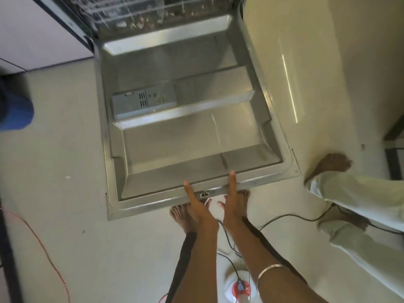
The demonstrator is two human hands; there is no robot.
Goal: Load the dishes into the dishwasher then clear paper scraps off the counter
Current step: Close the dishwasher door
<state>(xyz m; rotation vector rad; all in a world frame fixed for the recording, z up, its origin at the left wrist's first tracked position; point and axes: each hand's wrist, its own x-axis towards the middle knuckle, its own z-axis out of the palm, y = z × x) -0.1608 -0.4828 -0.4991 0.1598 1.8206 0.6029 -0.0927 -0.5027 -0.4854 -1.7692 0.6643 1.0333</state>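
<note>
Our left hand [196, 206] and right hand [232, 200] both grip the lowered dishwasher door's [185, 136] front edge, thumbs on top, fingers curled beneath, likely to steady or lift it.

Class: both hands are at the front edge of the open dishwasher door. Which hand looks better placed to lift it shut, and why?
Probably the right hand: its thumb lies over the dishwasher door edge beside the central latch. The left hand grips just left of it.
</note>
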